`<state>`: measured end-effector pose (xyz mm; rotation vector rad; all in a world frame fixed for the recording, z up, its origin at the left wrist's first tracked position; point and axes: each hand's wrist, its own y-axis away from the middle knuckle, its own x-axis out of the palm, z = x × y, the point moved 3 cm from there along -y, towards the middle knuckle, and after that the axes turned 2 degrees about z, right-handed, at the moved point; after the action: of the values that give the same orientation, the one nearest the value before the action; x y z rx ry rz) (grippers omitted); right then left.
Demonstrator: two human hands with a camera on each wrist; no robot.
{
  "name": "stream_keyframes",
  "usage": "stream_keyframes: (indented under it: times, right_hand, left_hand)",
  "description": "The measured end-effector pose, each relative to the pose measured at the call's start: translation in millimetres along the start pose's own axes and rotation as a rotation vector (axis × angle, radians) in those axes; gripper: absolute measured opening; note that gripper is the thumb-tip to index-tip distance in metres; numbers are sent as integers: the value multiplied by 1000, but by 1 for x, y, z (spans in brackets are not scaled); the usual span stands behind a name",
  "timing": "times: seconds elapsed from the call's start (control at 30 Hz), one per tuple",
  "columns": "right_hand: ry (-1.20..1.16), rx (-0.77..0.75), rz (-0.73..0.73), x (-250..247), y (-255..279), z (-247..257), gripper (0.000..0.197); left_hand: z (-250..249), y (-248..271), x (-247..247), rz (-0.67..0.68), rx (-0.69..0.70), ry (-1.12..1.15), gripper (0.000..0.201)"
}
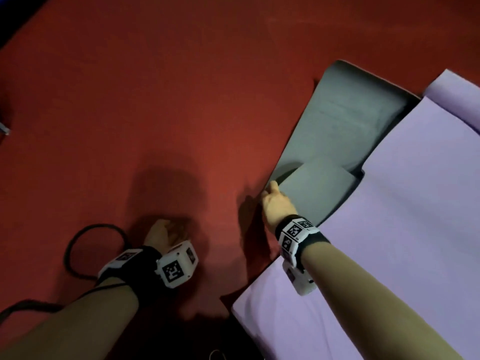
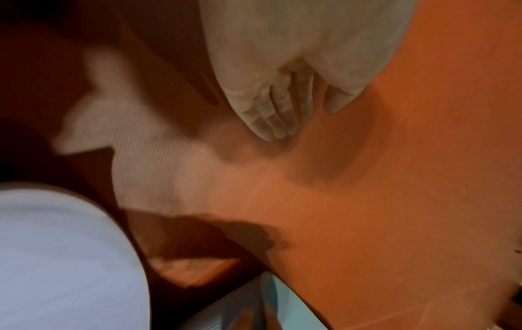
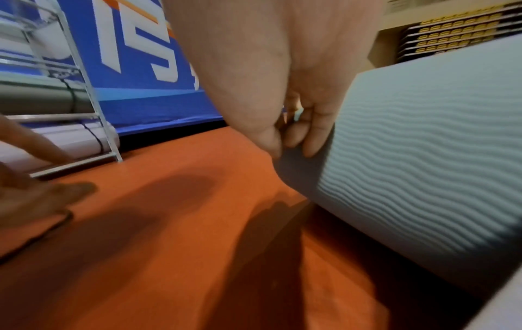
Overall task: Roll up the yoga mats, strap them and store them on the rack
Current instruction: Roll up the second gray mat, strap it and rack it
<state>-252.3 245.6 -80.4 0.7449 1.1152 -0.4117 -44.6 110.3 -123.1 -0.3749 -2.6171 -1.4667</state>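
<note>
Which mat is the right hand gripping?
The grey mat: the right hand pinches its folded-over near end. The lilac mat beside it lies untouched.

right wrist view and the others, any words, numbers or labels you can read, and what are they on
"15", or maybe "IS": big white characters on the blue banner behind the rack, cut off by the frame edge and the right hand, so the reading is unsure.
Black-and-white square code markers, no letters: on the wrist camera boxes.
Yellow rows on the dark shelving at upper right: too blurred to read.
Grey mat and purple mat: no text visible.
</note>
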Motion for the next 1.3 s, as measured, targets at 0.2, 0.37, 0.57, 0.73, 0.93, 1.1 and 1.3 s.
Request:
stream_keyframes:
  times: [0.2, 0.37, 0.57, 0.73, 0.93, 1.1, 1.3]
  right_hand:
    - [52, 248, -248, -48, 11, -67, 107]
    - [-281, 476, 9, -74, -5, -115, 141]
    - [-216, 615, 92, -49, -72, -176, 135]
    - [-169, 736, 21, -57, -46, -151, 143]
    - [-165, 672, 61, -41, -4, -115, 127]
    - [38, 516, 128, -30, 27, -94, 96]
    - [269, 257, -151, -48, 54, -73, 45]
  left_hand:
    - [15, -9, 19, 88, -68, -32, 31]
    - [8, -7, -5, -5, -77, -11, 24]
    - [-7, -18, -41, -98, -54, 1, 25]
    - [2, -14, -37, -90, -79, -29, 24]
    - [9, -10, -12, 0, -107, -57, 26]
    - [35, 1, 56, 209, -163, -153, 29]
    - [81, 25, 149, 431, -254, -376, 61]
